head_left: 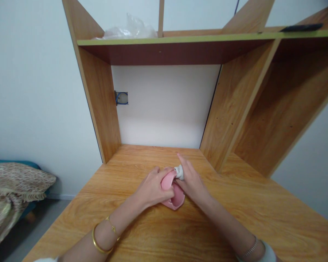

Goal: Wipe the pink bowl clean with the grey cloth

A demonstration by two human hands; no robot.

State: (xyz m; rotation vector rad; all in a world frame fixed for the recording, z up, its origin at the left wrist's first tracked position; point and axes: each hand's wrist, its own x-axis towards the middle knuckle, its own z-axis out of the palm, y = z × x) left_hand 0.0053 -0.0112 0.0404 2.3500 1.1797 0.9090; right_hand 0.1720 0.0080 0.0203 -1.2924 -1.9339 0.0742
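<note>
A small pink shoe-like object rests on the wooden desk near its middle. My left hand is closed around its left side and top. My right hand presses a small white-grey wad, like a cloth or tissue, against the pink object's upper end, with the forefinger stretched out and the other fingers pinching the wad. Both hands touch the pink object. Part of it is hidden under my fingers.
The desk has a wooden hutch with a shelf above, holding a clear plastic bag and a dark flat item. A wall socket opening shows behind. A bed with a patterned blanket lies at the left.
</note>
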